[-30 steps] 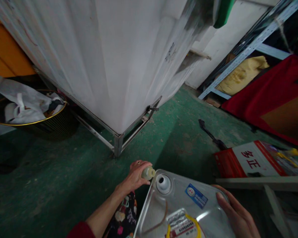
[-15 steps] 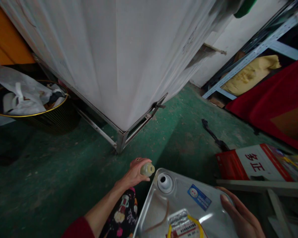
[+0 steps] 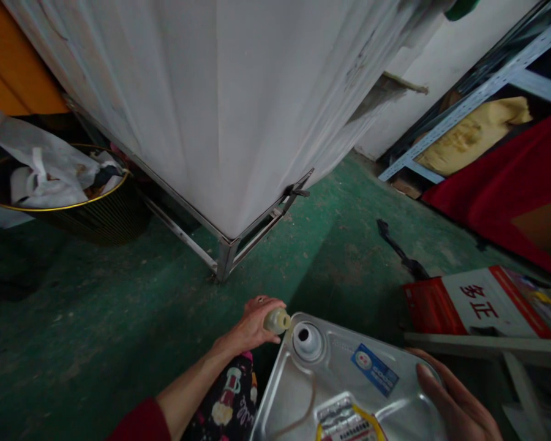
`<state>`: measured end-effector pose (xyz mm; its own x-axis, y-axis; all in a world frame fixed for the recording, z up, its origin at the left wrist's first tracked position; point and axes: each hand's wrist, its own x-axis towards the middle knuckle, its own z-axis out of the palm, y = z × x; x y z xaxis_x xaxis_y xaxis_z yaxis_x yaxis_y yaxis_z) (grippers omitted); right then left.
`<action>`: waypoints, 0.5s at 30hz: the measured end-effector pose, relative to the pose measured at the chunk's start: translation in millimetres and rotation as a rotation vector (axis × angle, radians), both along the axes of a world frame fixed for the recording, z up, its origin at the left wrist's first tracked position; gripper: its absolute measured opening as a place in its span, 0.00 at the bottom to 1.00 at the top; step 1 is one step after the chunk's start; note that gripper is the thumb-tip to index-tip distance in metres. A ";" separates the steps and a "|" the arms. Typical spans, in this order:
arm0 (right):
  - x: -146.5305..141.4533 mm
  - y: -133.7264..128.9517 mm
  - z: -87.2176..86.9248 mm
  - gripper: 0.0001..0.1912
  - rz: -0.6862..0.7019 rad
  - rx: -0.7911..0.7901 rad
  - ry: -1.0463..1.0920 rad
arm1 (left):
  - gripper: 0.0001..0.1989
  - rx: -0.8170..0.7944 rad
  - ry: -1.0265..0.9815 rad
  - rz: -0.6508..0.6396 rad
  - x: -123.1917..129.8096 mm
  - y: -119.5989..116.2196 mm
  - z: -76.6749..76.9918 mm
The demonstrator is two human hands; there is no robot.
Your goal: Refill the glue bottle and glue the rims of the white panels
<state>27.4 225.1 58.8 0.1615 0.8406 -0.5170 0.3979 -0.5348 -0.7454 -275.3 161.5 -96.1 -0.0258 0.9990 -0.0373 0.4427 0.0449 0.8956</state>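
My left hand [image 3: 253,321] is wrapped round a small clear bottle [image 3: 276,321] with a pale yellowish tint. The bottle lies tilted, its open mouth pointing right, beside the corner of a silver metal can [image 3: 298,392]. On that corner of the can is a white spout [image 3: 305,337] with a dark opening, a short way from the bottle's mouth. My right hand [image 3: 454,395] grips the can's right edge, thumb on top; its other fingers are partly hidden. A blue sticker [image 3: 374,369] and a label with a yellow handle [image 3: 349,422] show on the can's top.
A large white container [image 3: 239,122] on a metal frame [image 3: 224,257] stands ahead. To the left is a black bin [image 3: 114,214] with a gold rim, full of rubbish. A red and white box [image 3: 472,303] sits on a bench at right, before a blue metal shelf [image 3: 477,92].
The bottle in my left hand has come slightly closer to the can's spout. My right hand keeps its hold on the can. The view has shifted a little.
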 end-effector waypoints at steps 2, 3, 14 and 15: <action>-1.1 0.6 -1.2 0.37 -0.014 0.000 0.007 | 0.35 0.005 0.009 -0.019 -1.8 1.0 -2.1; -1.5 0.8 -2.2 0.37 -0.021 -0.003 0.018 | 0.36 0.006 0.009 -0.018 -3.5 1.0 -2.7; -19.7 -5.7 -4.6 0.33 -0.014 0.013 0.058 | 0.34 0.016 0.018 -0.062 -16.1 0.8 -9.2; -19.1 -4.4 -5.8 0.34 -0.010 0.012 0.049 | 0.34 0.025 0.017 -0.066 -16.3 1.3 -10.4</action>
<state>8.3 220.6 53.0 0.1450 0.8453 -0.5142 0.3557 -0.5295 -0.7701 -291.6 162.9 -106.5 0.0397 0.9991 -0.0122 0.4587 -0.0074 0.8886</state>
